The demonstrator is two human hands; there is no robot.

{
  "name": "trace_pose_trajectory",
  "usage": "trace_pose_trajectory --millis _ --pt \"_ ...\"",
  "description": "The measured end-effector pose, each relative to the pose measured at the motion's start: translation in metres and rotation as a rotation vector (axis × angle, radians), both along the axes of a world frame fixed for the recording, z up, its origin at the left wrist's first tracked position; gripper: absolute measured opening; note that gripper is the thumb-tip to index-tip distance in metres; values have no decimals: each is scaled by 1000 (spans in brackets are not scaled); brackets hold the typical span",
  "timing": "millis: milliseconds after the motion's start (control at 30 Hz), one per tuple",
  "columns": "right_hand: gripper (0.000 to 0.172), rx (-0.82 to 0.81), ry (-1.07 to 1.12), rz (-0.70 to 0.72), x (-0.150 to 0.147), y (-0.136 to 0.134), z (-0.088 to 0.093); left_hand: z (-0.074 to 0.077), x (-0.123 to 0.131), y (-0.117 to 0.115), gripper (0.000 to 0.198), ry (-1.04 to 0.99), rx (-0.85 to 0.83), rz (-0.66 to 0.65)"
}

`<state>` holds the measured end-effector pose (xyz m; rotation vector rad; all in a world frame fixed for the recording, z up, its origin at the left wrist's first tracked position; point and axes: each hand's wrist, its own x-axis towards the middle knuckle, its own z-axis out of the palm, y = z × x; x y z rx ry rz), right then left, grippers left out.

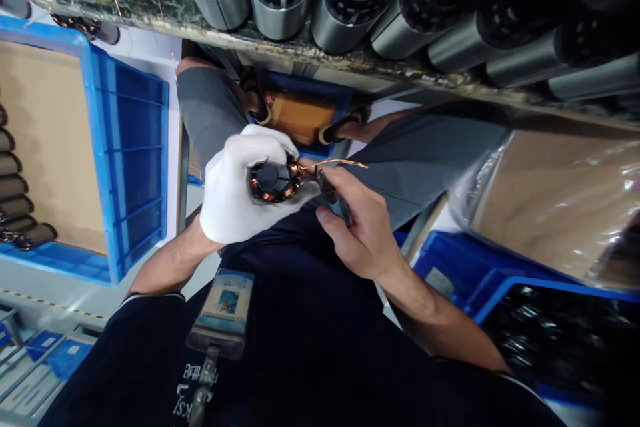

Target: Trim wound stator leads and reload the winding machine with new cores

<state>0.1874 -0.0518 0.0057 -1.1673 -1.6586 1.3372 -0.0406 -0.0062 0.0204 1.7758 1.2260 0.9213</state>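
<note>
My left hand (240, 193), in a white glove, is wrapped round a motor stator (274, 196) with its open round end facing up. Copper windings line the ring, and the bore shows dark inside. From its right side loose copper wire ends (345, 162) stick out over my lap. Bare and closed, my right hand (363, 223) is beside the stator, its fingers gripping a small dark tool (327, 187) close to the wires. What kind of tool it is cannot be made out; most of it is hidden by the fingers.
Several grey metal cylinders (283, 17) stand along the worn bench edge (300, 52) ahead. On the left is a blue crate (127, 140) with wound stators (15, 197) on cardboard. At right, a plastic-wrapped cardboard piece (555, 207) lies by a blue bin (480, 300) of dark parts.
</note>
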Motion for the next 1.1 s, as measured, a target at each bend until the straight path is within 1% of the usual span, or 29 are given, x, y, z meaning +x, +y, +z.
trace_pose_trajectory --millis 133,233,300,367,433,533,600,667,700,767,800,867,900,933,967,1033,1067,1100 --pt "55 -8 2 -28 -3 1 2 5 0 0 39 16 -59 21" --pt "49 -2 -6 -43 -3 2 5 10 3 -2 43 -9 -66 36" --pt "50 20 3 -41 -3 2 6 11 4 -4 45 -21 -57 40" --pt "50 38 6 -43 -3 4 5 9 4 -4 46 -45 -25 39" --pt "43 37 -18 -55 -3 7 1 5 3 -5 46 -40 4 38" --pt "32 -13 -77 -55 -2 17 -11 -3 0 -5 45 95 24 88" --pt "29 -112 -80 -40 -1 26 -23 -8 -3 -5 44 209 30 149" --pt "32 -302 24 3 -3 35 -33 -11 -5 -3 45 251 31 154" --pt "36 -422 127 39 -5 38 -38 -12 -6 -2 43 249 21 114" --pt "51 -647 365 143 -9 43 -42 -13 -6 1 39 231 -1 -45" --pt "57 -732 458 196 -11 45 -43 -13 -5 4 37 225 -10 -135" --pt "61 -813 534 248 -13 47 -41 -9 -5 7 35 228 -22 -283" --pt "60 -818 527 239 -12 48 -40 -5 -6 8 37 232 -14 -319" --pt "57 -800 502 203 -10 48 -39 -2 -8 7 42 240 -4 -315" --pt "56 -762 463 152 -7 47 -39 2 -12 6 50 243 19 -268" --pt "62 -624 386 45 0 44 -39 7 -22 2 67 245 34 -112" --pt "65 -539 360 7 2 42 -39 7 -27 -1 70 218 -8 -51" --pt "64 -454 352 -19 4 39 -38 5 -29 -2 67 155 -105 -37"
